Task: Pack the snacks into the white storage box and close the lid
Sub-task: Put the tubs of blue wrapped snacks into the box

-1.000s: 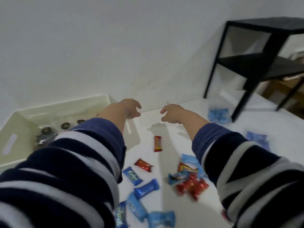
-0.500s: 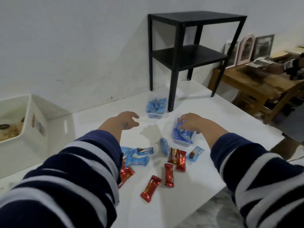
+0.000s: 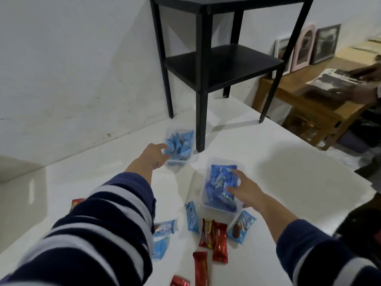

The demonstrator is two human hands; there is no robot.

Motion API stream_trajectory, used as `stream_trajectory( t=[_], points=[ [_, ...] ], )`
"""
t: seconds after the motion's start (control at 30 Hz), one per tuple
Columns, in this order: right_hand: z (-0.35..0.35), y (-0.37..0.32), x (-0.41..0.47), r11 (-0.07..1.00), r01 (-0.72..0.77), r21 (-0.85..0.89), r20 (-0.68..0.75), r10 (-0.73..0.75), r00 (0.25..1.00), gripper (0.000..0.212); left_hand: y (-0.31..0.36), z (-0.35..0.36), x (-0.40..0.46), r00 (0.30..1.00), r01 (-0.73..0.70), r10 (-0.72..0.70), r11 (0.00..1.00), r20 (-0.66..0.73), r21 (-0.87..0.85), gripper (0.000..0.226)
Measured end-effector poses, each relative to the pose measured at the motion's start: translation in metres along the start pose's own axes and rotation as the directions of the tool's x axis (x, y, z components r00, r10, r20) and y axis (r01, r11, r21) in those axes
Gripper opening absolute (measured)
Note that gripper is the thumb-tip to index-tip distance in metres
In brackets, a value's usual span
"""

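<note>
Two clear tubs of blue snack packets stand on the white table [image 3: 288,172]. My left hand [image 3: 155,156] reaches the far tub [image 3: 182,145] and curls its fingers at the tub's left wall. My right hand [image 3: 244,191] lies over the near tub [image 3: 221,182], fingers on the packets and thumb at its near right corner. Loose blue packets [image 3: 191,217] and red bars [image 3: 215,238] lie in front of the near tub. At the far left edge only a side wall of the white storage box [image 3: 16,193] shows, with its handle slot. No lid is in view.
A black side table [image 3: 206,69] stands on the white table just behind the far tub, one leg beside it. The table's right edge drops off near a wooden bench [image 3: 309,104] holding picture frames, where another person's hand [image 3: 367,91] moves.
The view has swung right, away from the storage box. Both hands moved forward: the left onto the far tub, the right spreading over the near tub.
</note>
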State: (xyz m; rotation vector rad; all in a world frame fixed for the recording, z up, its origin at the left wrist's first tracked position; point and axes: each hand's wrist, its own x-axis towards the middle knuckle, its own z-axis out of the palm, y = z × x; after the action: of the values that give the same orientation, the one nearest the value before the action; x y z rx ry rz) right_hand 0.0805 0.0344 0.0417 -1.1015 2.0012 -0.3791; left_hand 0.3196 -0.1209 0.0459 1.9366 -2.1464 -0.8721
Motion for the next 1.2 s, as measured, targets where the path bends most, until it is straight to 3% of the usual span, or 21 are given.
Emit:
stream_trajectory(
  t=[0.17,0.43,0.6,0.83,1.03,1.2],
  points=[
    [0.009,0.016,0.028,0.962,-0.043,0.270,-0.021,0.050,0.999,0.071,0.006,0.012,0.045,1.000,0.013,-0.013,0.999,-0.001,-0.044,0.052],
    [0.003,0.032,0.048,0.932,-0.051,0.360,-0.044,0.071,0.996,0.074,-0.001,0.027,0.054,0.993,0.119,-0.114,0.934,0.034,-0.338,0.063],
    [-0.015,0.037,0.046,0.866,-0.088,0.492,0.081,0.056,0.995,0.068,-0.013,0.036,0.023,0.980,0.178,-0.197,0.902,-0.008,-0.394,0.064],
    [-0.044,0.026,0.037,0.870,-0.042,0.491,0.154,-0.039,0.987,0.065,-0.022,0.052,-0.047,0.954,0.252,-0.300,0.843,-0.026,-0.476,0.062],
    [-0.054,-0.021,0.034,0.897,0.102,0.429,0.253,-0.228,0.940,0.066,-0.026,0.067,-0.095,0.939,0.279,-0.341,0.825,-0.040,-0.491,0.058],
    [-0.016,-0.061,0.037,0.918,0.144,0.370,0.321,-0.272,0.907,0.068,-0.020,0.047,-0.110,0.890,0.381,-0.442,0.584,0.113,-0.717,0.053]
  ],
)
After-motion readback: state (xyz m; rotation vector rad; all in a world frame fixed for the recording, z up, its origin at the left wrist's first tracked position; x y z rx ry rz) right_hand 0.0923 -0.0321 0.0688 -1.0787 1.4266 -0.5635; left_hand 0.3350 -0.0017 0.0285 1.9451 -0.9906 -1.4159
